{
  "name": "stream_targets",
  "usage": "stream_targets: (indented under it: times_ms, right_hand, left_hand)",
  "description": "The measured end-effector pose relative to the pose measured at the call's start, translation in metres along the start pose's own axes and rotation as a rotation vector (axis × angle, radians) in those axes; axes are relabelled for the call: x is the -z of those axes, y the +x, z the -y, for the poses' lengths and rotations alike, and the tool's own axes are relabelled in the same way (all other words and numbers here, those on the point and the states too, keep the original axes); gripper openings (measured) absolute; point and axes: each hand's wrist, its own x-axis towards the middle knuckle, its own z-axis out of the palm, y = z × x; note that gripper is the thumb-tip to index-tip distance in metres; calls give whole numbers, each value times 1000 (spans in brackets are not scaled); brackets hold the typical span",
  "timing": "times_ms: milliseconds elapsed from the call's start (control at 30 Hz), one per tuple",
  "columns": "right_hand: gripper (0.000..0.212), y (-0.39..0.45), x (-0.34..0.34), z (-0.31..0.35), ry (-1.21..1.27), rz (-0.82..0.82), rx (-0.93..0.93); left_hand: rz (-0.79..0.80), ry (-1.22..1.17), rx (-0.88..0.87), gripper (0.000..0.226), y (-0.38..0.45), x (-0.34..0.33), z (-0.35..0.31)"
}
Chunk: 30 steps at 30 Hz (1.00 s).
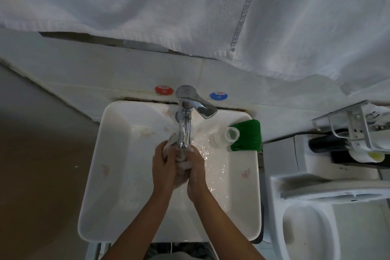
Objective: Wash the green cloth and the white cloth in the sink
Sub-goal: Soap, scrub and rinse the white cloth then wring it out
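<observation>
We see the left hand (pixel 163 167) and right hand (pixel 197 172) both gripping the bunched white cloth (pixel 183 161) mid-sink (pixel 95 175) beneath the tap (pixel 185 131); the green cloth (pixel 249 135) lies on the rim at two o'clock.

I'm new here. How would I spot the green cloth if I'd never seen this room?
Find the white sink under the chrome tap. Go to its right rim, level with the spout: the green cloth lies folded there, with a clear cup lying against its left edge. It is the only green thing; the white cloth is bunched between the two hands under the tap.
</observation>
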Motion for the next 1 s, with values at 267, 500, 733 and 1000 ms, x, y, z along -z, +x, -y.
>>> stream_targets:
  times_ms: [267, 500, 733, 1000]
  right_hand:
    - [51, 9, 9, 14, -6, 129, -23]
    - [42, 13, 7, 18, -86, -60, 53]
    - [21, 8, 6, 14, 403, -108, 19]
    - [62, 2, 6, 5, 82, 76, -5]
  left_hand:
    - [114, -36, -35, 33, 1, 5, -20]
    - [148, 162, -38, 24, 17, 4, -20]
    - [132, 100, 43, 71, -10, -1, -5]
    - [-68, 159, -39, 54, -10, 4, -10]
